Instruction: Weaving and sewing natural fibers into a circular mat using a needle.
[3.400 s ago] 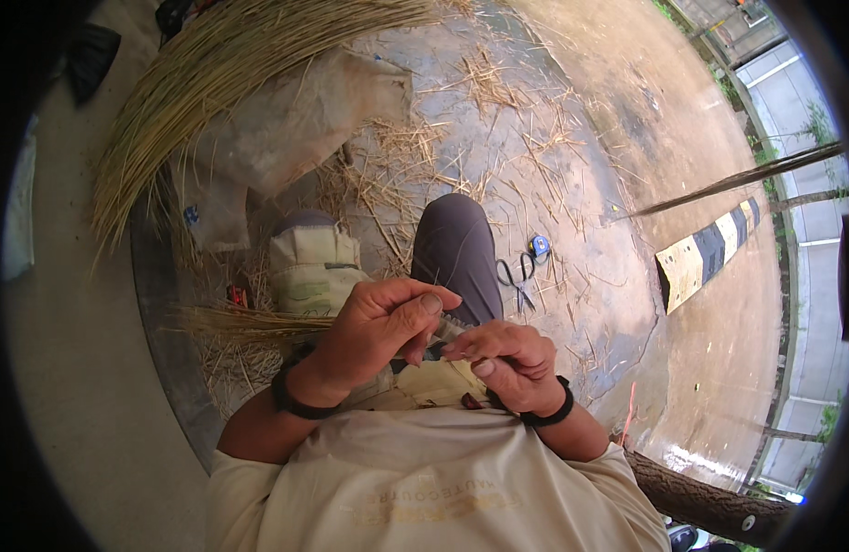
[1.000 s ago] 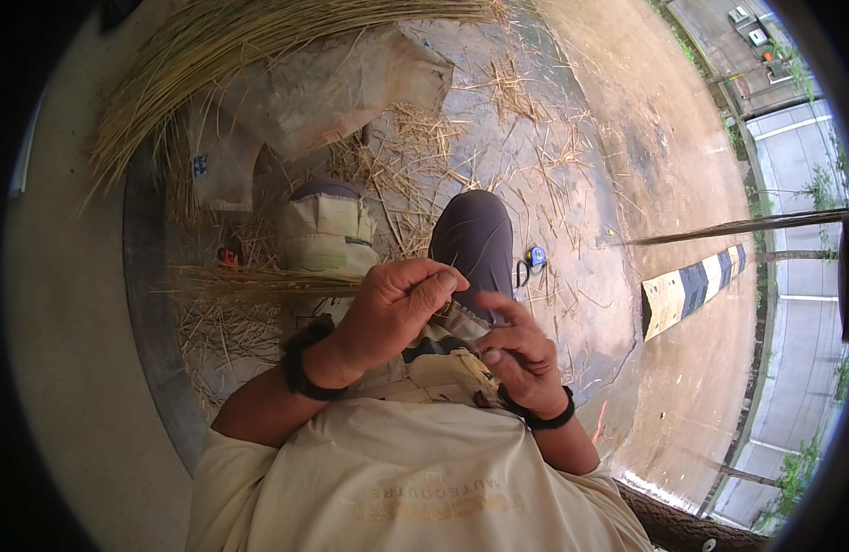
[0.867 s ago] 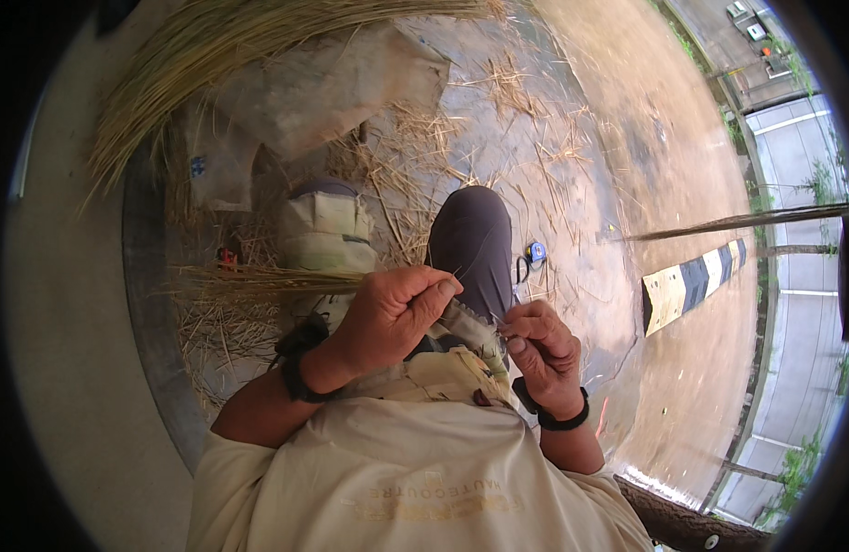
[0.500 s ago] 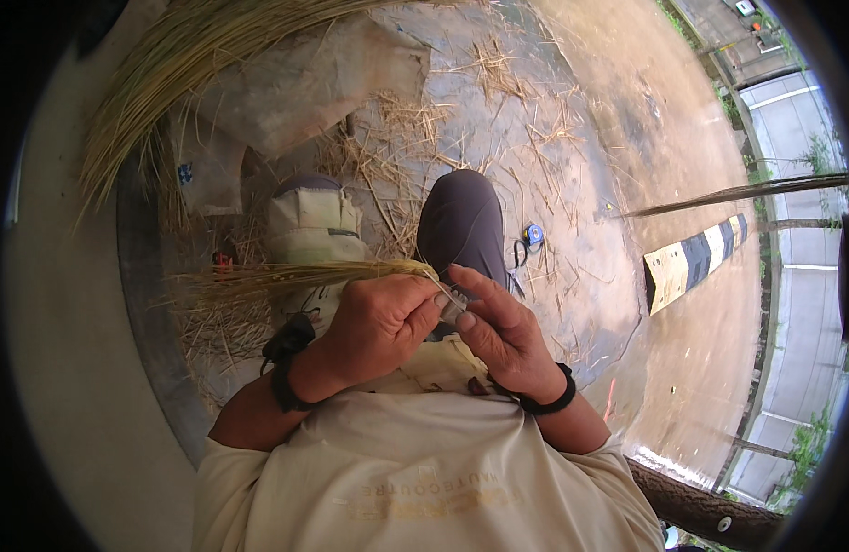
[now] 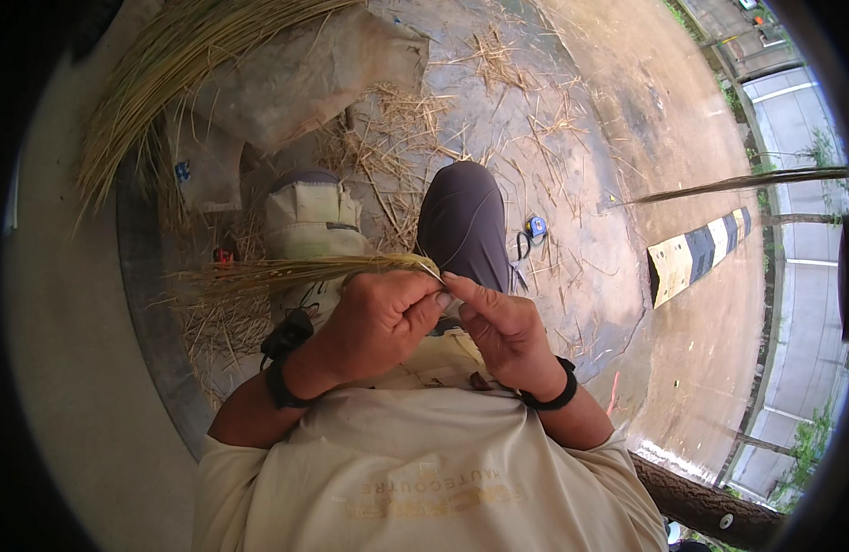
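A slim bundle of yellow-green straw (image 5: 300,271) lies across my lap, its loose ends fanning out to the left. My left hand (image 5: 388,317) is closed around its right end. A thin pale strip (image 5: 432,272) shows at that end, between the two hands. My right hand (image 5: 505,336) meets the left one there, thumb and forefinger pinched at the strip's tip. What sits under the right fingertips is hidden. Beneath the hands are my knees, one in dark trousers (image 5: 461,221), the other under a pale cloth cover (image 5: 309,221).
A large sheaf of long stalks (image 5: 176,74) lies at the far left, by a crumpled sheet (image 5: 305,92). Loose straw (image 5: 401,129) litters the ground. Right of my knee are a blue tape measure (image 5: 536,228) and dark-handled scissors (image 5: 522,253). A striped speed bump (image 5: 696,256) lies farther right.
My right fingers have closed from a looser, more spread hold into a pinch at the bundle's end. The clear, shiny bit seen between the hands is now hidden. The left hand stays put.
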Tool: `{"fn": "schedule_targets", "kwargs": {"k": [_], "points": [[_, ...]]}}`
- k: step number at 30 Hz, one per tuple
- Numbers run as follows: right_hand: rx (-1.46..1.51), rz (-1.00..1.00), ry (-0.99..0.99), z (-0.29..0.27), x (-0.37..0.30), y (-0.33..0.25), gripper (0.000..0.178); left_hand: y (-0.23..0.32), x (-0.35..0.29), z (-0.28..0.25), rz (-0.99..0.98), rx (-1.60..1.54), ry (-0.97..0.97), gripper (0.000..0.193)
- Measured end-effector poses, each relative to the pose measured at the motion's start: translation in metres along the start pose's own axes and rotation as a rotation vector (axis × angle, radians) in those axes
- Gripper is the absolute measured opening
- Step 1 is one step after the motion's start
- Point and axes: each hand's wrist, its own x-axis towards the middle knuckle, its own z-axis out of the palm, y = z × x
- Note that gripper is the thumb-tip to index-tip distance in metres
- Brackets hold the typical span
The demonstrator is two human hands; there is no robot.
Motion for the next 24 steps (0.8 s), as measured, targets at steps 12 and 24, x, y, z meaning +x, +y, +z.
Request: {"fn": "schedule_targets", "kwargs": {"k": [12, 24], "points": [[-0.627, -0.206, 0.104, 0.0042, 0.0002, 0.0043, 0.077, 0.0038, -0.0020, -0.0070, -0.380, -0.517, -0.097, 0.013], [-0.737, -0.263, 0.120, 0.0083, 0.0016, 0.0032, 0.080, 0.0008, 0.0002, -0.0007, -0.487, -0.622, -0.024, 0.005]]}}
